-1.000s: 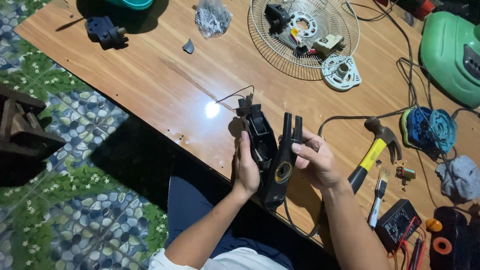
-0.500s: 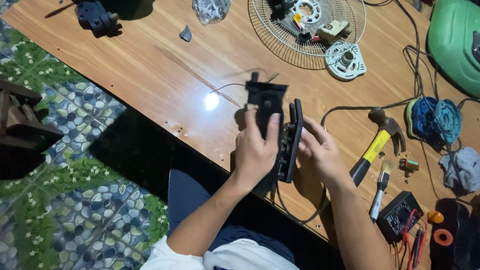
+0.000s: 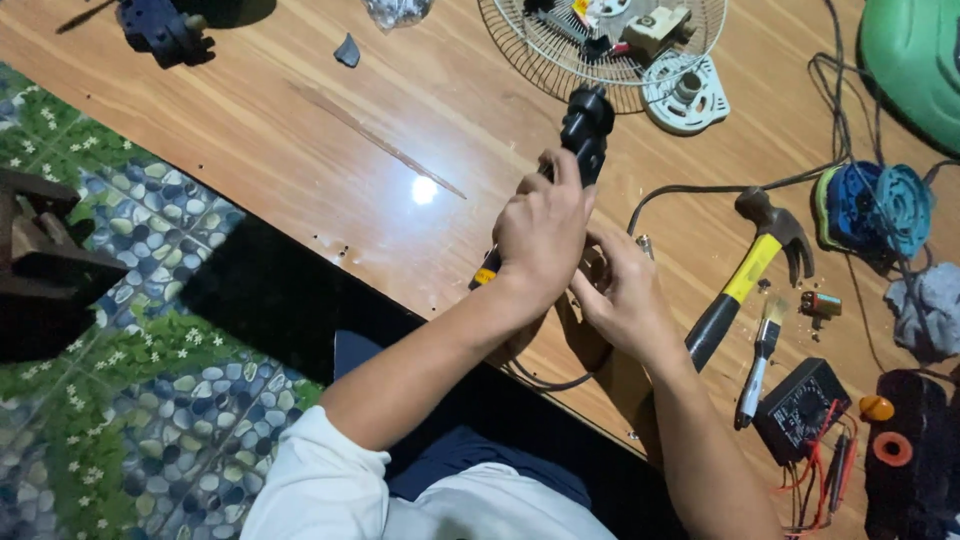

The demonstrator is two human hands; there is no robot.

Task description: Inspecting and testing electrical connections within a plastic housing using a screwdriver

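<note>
White cotton sleeve (image 3: pixel 330 490) is sitting nearest the lens, and from it I am watching my left forearm running up toward the wooden tabletop (image 3: pixel 300 150). My left hand (image 3: pixel 540 235) is wrapping around a black plastic tool body (image 3: pixel 585 130), fingers curled tight around its middle, so the upper end is poking out above my knuckles while a yellow-and-black bit is showing below my wrist. My right hand (image 3: pixel 625 290) is pressing in just beside it from the right, fingers bent and closing against the lower part of the same tool; I cannot tell exactly what the fingertips are pinching, since the left hand is covering that spot. The tool is being held upright over the near edge of the table, roughly at its middle.

Just right of my right hand, a claw hammer with a yellow and black handle (image 3: pixel 745 280) is lying on the wood, with a small paintbrush (image 3: pixel 760 350) beside it and a black multimeter with red leads (image 3: pixel 800 410) nearer the edge. Farther out, a coil of blue cord (image 3: pixel 875 205) is resting by a black cable. At the far side, a white wire fan guard (image 3: pixel 600 50) is holding loose parts, and a green plastic housing (image 3: pixel 915 60) is occupying the corner.
</note>
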